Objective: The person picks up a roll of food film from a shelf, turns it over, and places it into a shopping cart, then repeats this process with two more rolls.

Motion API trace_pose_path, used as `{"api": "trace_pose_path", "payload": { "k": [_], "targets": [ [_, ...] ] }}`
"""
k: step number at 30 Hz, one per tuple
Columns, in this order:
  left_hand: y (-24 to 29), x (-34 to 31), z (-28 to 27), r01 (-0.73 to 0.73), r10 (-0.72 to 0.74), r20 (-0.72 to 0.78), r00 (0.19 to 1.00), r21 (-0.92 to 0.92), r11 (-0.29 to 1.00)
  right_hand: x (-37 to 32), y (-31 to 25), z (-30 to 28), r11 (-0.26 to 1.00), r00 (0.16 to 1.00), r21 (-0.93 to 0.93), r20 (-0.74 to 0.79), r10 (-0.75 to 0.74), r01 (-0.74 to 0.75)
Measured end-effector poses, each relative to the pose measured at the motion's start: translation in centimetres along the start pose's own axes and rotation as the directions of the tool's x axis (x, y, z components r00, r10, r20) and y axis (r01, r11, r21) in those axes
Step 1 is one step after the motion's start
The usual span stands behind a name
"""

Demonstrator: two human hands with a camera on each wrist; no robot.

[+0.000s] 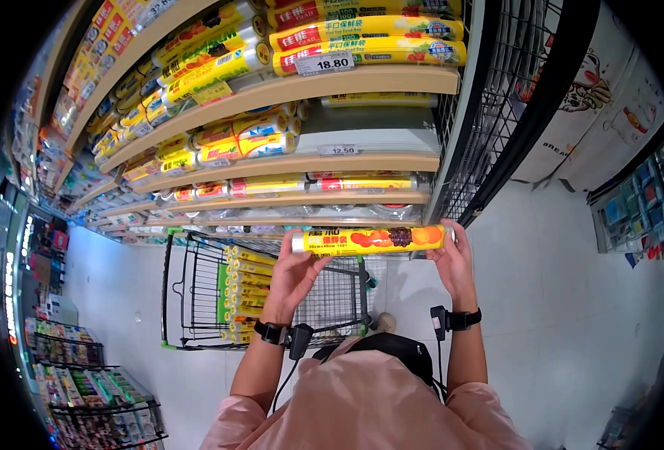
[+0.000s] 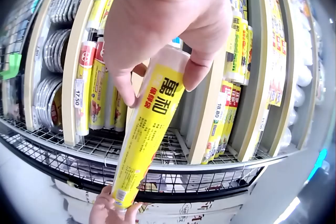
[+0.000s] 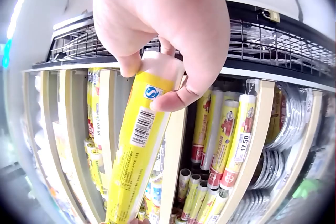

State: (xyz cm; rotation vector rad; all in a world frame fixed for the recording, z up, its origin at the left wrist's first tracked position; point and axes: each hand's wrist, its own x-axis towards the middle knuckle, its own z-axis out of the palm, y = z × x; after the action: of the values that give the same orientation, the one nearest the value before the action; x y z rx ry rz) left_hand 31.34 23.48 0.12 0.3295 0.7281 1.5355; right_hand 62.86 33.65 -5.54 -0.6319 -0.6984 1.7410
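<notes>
Grip snug round both ends of yellow bag roll point(image 1: 373, 240): left hand point(image 1: 294, 277) pinches one end, right hand point(image 1: 453, 262) other, likely so fruit pictures face up. Roll held near shopping cart point(image 1: 222, 294). More yellow rolls point(image 1: 249, 290) inside cart, lined up, maybe saving room.

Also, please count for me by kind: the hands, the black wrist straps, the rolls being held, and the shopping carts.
Hands, left hand and right hand: 2
Black wrist straps: 2
Held yellow roll: 1
Shopping cart: 1
Total: 6
</notes>
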Motion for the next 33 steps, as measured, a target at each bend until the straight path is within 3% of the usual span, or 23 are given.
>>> {"api": "trace_pose_path", "payload": {
  "k": [6,13,17,19,25,33],
  "targets": [
    [-0.6,-0.2,-1.0,-0.014,0.01,0.031,0.999,0.134,0.991,0.2,0.2,-1.2,0.997,1.0,-0.076,-0.003,0.018,-0.018],
    [-0.9,-0.3,-2.9,-0.038,0.037,-0.017,0.999,-0.064,0.997,0.6,0.8,-1.3,0.996,0.995,-0.076,0.089,0.043,-0.036],
    [-0.3,-1.2,-2.1,-0.046,0.055,-0.095,0.994,0.099,0.994,0.8,0.6,-0.5,0.998,0.997,-0.041,0.071,0.041,-0.039],
    [0.0,-1.5,-2.1,-0.048,0.055,-0.085,0.995,0.079,0.996,0.9,0.7,0.2,0.998,0.998,-0.048,0.037,0.047,-0.045],
    [1.6,-2.4,-3.2,-0.041,0.044,-0.061,0.997,0.048,0.998,1.1,1.4,0.1,0.974,0.982,-0.209,0.147,0.119,-0.086],
    [2.9,-3.4,-6.9,-0.058,0.06,-0.074,0.996,0.028,0.998,0.2,4.9,1.3,0.98,0.982,-0.145,0.108,0.155,-0.139]
  ]
}}
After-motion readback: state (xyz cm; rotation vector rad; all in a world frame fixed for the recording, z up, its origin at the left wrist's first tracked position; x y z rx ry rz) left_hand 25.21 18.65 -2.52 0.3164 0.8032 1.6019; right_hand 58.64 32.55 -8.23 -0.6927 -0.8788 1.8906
